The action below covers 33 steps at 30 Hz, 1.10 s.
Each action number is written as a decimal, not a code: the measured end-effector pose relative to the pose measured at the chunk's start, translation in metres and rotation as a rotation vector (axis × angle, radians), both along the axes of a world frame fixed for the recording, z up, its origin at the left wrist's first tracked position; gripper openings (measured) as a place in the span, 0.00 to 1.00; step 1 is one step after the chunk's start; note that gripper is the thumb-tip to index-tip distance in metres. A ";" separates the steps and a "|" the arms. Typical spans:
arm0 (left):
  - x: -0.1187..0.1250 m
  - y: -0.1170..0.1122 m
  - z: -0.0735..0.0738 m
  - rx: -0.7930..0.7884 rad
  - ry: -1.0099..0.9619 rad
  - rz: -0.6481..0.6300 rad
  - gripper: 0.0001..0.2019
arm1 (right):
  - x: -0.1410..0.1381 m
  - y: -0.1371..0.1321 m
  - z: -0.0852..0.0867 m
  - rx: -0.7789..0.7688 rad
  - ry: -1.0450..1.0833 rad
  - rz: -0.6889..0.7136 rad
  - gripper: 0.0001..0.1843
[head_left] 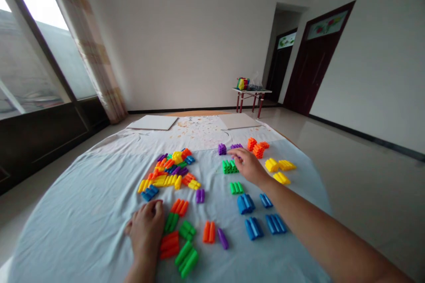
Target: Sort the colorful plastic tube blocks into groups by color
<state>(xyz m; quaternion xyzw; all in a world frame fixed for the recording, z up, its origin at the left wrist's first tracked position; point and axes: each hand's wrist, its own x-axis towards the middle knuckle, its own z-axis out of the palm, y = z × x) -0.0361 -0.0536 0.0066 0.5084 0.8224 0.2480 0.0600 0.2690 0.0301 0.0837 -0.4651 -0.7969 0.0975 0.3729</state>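
My left hand [147, 223] rests on the cloth at the near left, fingers curled under; its palm side is hidden. Close beside it lie orange pieces [169, 244] and green pieces [187, 258], ridged plastic tubes joined side by side. Reaching over the right half, my right hand [245, 164] has its fingers stretched toward the purple pieces [222, 149], and nothing shows in its grasp. Just under those fingers sits a green cluster [229, 166], with another green piece [237, 188] nearer to me.
A mixed heap [169, 170] lies left of centre. Blue pieces [254, 228], yellow pieces [281, 178] and orange clusters [258, 148] are grouped at the right. Two flat boards [153, 122] lie at the table's far side. A small side table [252, 91] holds bags.
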 end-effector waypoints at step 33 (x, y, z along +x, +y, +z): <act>-0.005 0.000 0.003 -0.052 0.000 -0.012 0.26 | -0.069 -0.111 -0.064 -0.214 -0.153 0.286 0.21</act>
